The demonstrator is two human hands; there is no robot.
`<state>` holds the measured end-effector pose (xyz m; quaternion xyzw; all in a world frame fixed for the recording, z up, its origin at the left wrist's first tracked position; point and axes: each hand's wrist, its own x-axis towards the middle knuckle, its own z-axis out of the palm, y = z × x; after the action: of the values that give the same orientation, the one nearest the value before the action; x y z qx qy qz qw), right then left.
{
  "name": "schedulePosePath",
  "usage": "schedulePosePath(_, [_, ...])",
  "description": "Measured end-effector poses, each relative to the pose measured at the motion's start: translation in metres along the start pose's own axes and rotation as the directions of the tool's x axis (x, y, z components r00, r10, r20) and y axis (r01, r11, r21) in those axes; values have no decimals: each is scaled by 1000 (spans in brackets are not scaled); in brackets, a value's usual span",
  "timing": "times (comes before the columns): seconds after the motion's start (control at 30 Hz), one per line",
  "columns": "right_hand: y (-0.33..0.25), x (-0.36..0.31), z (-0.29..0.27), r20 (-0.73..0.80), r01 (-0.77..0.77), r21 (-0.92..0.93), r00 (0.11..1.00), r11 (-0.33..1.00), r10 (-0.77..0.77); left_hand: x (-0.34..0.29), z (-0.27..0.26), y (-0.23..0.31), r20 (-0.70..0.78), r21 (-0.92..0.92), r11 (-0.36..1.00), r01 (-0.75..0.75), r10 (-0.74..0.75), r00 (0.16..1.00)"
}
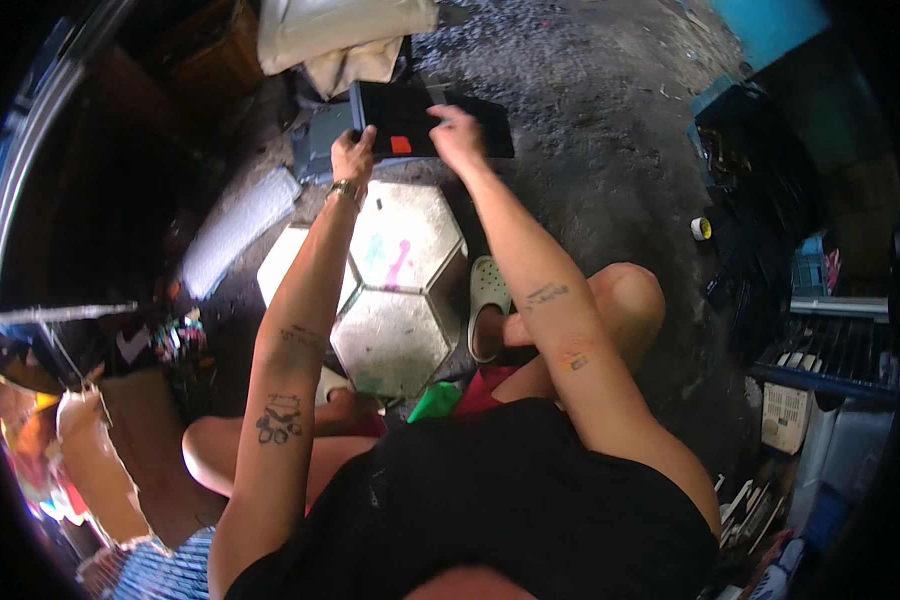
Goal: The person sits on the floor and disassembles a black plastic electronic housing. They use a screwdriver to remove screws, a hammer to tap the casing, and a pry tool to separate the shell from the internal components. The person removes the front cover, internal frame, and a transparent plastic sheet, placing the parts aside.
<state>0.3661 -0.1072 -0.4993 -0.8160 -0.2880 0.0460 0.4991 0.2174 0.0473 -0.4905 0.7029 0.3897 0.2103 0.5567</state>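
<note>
Stretched out ahead of me, my left hand (353,155) grips the left edge of a flat black case-like panel (400,110), thumb on its front. A small orange-red patch (401,145) marks the panel's lower part. Over its right half hovers or rests my right hand (457,138), index finger extended and thumb apart; contact with the surface cannot be made out. The panel's right portion extends behind that hand. A pale stool or low table of hexagonal panels (407,235), stained pink and green, stands below, between my legs.
A grey flat box (325,140) lies behind my left hand, near a white padded sheet (238,230). A cream cushioned item (345,30) stands at the far side. On the dark floor at right sits a yellow-centred roll (702,229), beside dark bags and a rack (825,360).
</note>
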Motion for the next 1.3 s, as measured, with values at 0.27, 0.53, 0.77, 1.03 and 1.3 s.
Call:
schedulePosePath(0.27, [-5,-37,-97,-412,-272,221,844,936,343,-140,-172,-29,-9,-561,828,10,-19,1000])
schedulePosePath(0.53, [-102,-16,-28,66,-137,-25,988,990,138,-271,-256,-117,-160,-550,808,211,-349,923])
schedulePosePath(0.77, [-175,-28,-58,828,348,-261,560,901,24,-280,-248,-145,-183,-518,778,355,-507,842])
schedulePosePath(1.03, [-201,-98,-79,705,572,-113,622,812,-341,-263,-245,-137,-424,-237,894,381,-448,787])
schedulePosePath(1.3, [-210,-103,-66,761,591,-145,579,793,-292,-256,-200,-47,-374,525,836,-158,393,840])
